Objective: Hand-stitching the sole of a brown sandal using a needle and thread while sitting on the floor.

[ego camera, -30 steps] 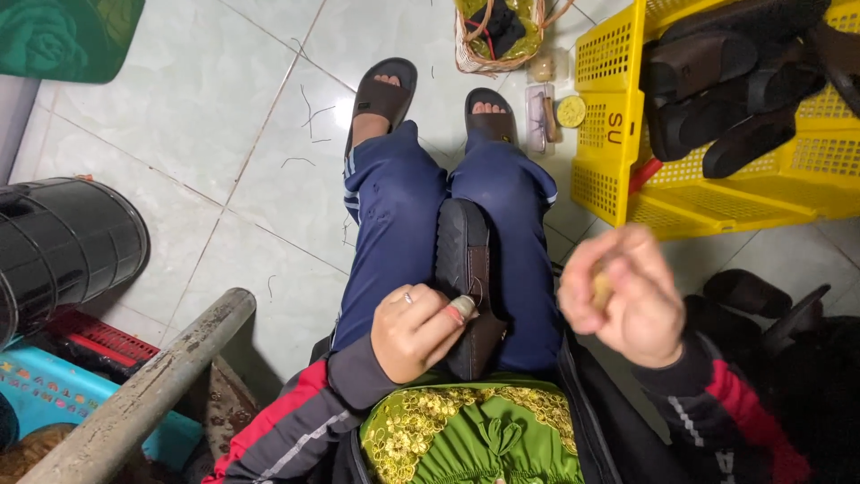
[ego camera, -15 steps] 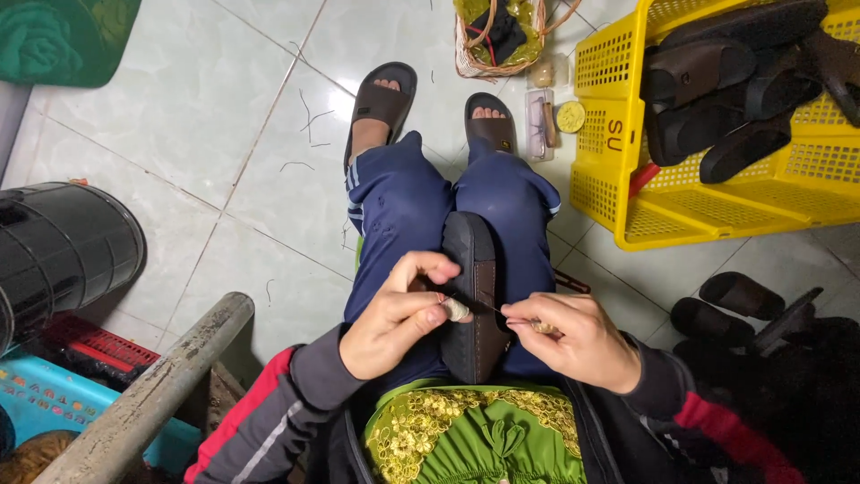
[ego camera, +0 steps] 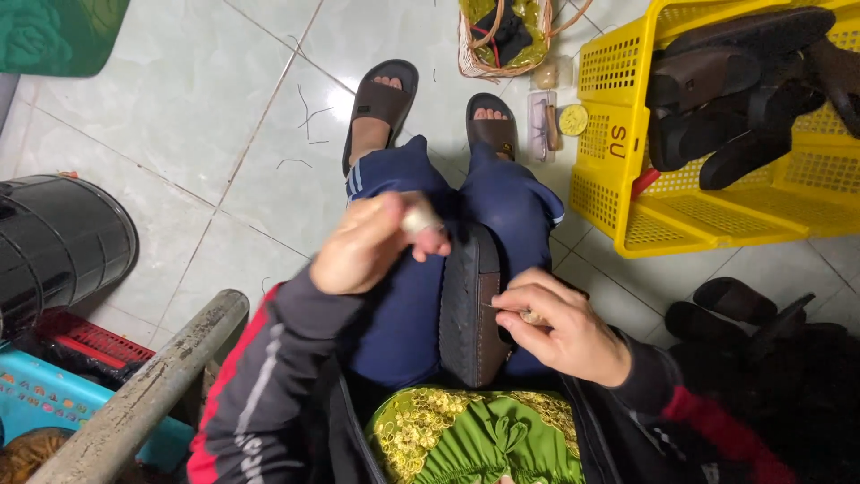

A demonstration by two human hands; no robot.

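A dark brown sandal (ego camera: 466, 309) stands on its edge between my knees, sole to the left, resting on my blue trousers (ego camera: 394, 314). My right hand (ego camera: 560, 327) is at the sandal's right side, thumb and fingers pinched on a thin needle (ego camera: 491, 306) that pokes into its edge. My left hand (ego camera: 372, 242) is lifted above my left thigh, blurred, its fingers closed and one fingertip wrapped in pale tape. No thread shows in it. A green and gold cloth (ego camera: 466, 439) lies on my lap below the sandal.
A yellow plastic basket (ego camera: 627, 179) of dark sandals stands at the right, with loose sandals (ego camera: 735, 300) on the floor below it. A woven basket (ego camera: 511, 36) sits beyond my feet. To the left are a black bucket (ego camera: 63, 242), a grey pole (ego camera: 152, 385) and a teal tray (ego camera: 45, 394).
My left hand has left the sandal and swung up and to the left. My right hand has stayed pinched at the sandal's right edge.
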